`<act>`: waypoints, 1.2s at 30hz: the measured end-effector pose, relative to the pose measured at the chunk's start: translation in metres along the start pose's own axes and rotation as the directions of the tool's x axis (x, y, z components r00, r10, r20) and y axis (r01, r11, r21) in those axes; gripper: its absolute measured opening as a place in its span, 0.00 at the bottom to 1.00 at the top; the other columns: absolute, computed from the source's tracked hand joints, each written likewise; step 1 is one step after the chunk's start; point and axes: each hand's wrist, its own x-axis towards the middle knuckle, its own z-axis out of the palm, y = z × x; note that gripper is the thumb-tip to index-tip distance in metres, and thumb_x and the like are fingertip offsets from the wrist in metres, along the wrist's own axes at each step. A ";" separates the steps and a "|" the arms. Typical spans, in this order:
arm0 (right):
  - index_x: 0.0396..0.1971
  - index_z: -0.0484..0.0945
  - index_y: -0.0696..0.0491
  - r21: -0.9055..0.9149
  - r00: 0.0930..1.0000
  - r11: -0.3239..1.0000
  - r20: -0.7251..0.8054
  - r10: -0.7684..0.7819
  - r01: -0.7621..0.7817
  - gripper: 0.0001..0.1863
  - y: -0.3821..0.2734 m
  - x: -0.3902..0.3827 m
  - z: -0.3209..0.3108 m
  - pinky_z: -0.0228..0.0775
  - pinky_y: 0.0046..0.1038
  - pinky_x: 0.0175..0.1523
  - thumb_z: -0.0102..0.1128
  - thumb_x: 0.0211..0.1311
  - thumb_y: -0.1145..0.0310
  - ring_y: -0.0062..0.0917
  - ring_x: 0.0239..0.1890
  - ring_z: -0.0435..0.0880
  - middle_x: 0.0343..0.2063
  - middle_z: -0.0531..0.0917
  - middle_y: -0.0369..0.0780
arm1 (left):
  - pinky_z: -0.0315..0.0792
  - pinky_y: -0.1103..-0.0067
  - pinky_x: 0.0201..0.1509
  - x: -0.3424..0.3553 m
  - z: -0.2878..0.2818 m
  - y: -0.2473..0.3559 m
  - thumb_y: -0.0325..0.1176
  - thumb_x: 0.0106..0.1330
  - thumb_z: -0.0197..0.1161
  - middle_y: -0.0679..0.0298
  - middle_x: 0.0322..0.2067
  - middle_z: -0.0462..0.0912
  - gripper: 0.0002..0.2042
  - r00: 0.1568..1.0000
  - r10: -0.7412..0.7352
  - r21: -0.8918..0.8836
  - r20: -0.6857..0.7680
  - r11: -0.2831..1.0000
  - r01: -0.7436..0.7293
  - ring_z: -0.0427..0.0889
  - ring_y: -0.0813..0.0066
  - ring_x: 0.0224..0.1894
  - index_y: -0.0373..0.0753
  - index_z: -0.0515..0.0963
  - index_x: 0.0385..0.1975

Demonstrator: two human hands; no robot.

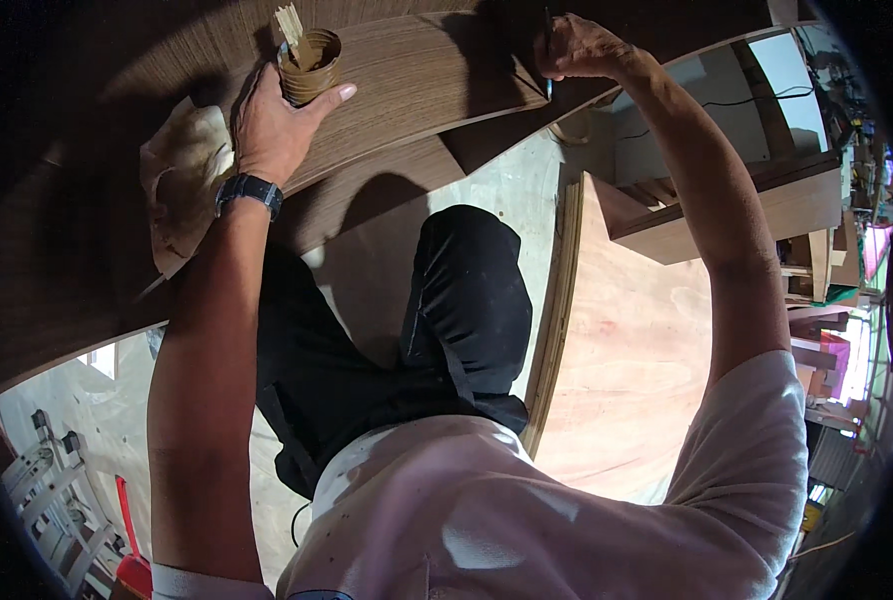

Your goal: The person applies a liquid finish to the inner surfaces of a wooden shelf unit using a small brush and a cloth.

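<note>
My left hand [273, 120], with a dark watch on its wrist, is closed round a small brown-stained cup [312, 85] near the top of the view. Pale wooden sticks [289, 25] stand up out of the cup, and brown stuff coats its inside. Farther right, my right hand [587, 50] grips a thin, dark, pen-like tool [550, 88] with a light blue lower part. Its tip points down beside the end of a brown wood-grain panel [417, 70]. Whether it is a pen or a fine brush I cannot make out.
A crumpled, stained pale sheet [182, 180] lies on the panel beside my left wrist. An open wooden box frame [727, 215] and a light plywood board [617, 340] are at my right. A metal ladder-like frame [52, 490] and a red object [132, 570] lie lower left.
</note>
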 end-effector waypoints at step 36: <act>0.43 0.87 0.52 -0.025 0.964 0.995 -0.251 0.086 -0.095 0.11 0.061 0.078 0.014 0.82 0.31 0.45 0.66 0.64 0.64 0.31 0.38 0.89 0.37 0.90 0.43 | 0.75 0.69 0.59 -0.001 -0.007 0.015 0.46 0.55 0.80 0.55 0.50 0.86 0.34 0.996 -0.084 -0.009 0.041 0.996 0.084 0.85 0.65 0.52 0.33 0.74 0.57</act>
